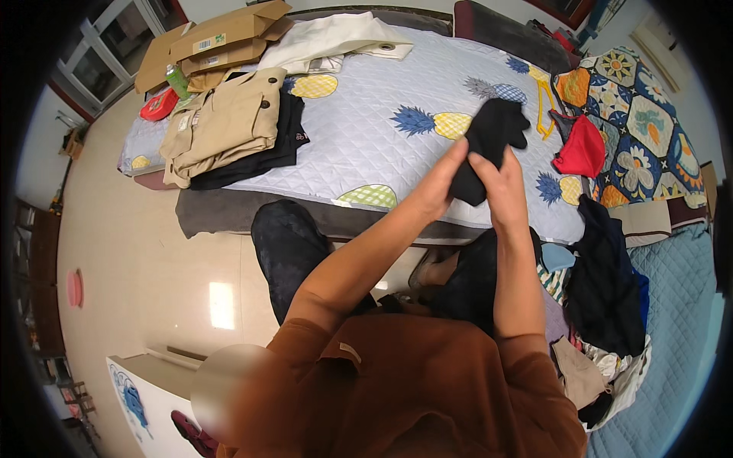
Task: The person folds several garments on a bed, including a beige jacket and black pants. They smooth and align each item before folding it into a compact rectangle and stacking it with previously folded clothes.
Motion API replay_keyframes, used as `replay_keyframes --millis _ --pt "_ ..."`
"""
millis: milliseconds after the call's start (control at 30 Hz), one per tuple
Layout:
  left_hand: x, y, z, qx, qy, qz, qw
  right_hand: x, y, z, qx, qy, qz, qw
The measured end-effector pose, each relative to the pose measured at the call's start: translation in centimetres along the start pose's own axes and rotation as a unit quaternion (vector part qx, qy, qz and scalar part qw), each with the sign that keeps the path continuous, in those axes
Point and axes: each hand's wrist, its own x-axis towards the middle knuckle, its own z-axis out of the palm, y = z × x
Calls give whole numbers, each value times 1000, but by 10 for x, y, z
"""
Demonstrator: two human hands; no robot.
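A small black cloth item (496,129), perhaps a sock or a folded garment, is held up over the quilted pineapple-print bed pad (355,126). My left hand (444,182) grips its left side, thumb on top. On its right side, my right hand (505,186) pinches the fabric with the thumb pointing inward. The cloth's lower end hangs between my wrists, and its upper end is bunched into lobes. To the right of the hands lie a red bra cup or similar red garment (581,149) and a yellow strap (545,111).
A folded beige jacket (229,126) rests on black folded clothes (289,131) at the left. Behind are cardboard boxes (223,43), a green bottle (177,80) and white cloth (338,40). Loose clothes, including a dark garment (607,286), pile up on the right beside a patterned cover (647,123).
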Motion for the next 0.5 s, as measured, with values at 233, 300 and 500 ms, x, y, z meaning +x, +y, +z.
replay_keyframes --millis 233,300,500 --pt "-21 3 -129 -172 142 22 975 38 51 82 -286 -129 32 949" --pt "-51 1 -182 -198 90 47 975 14 82 103 -313 -183 38 931" --pt "-71 19 -169 -245 289 47 924 -35 142 78 -383 -165 -176 892"
